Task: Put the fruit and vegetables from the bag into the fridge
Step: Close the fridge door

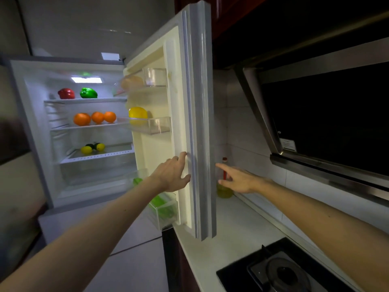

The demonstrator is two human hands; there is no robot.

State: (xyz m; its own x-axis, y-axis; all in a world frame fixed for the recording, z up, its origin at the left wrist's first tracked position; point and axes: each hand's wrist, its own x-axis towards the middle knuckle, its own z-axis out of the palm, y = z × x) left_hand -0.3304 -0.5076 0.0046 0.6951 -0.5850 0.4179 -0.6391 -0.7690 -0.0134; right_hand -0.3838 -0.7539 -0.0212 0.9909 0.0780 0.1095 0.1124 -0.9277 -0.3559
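Grey fridge door (200,123) stands between left hand (171,175) and right hand (235,179), both open, empty; slamming could jolt yellow fruit (137,114) loose.

You're in a home kitchen, pretty clearly. There's an open fridge (63,66) on your left and a white counter (227,228) right beside it with a gas hob (284,272) set into it. A slanted black range hood (315,123) hangs over that. Tiled wall (242,127) behind, a bottle of yellow liquid (224,191) in the corner, dark red cupboards (231,13) up top.
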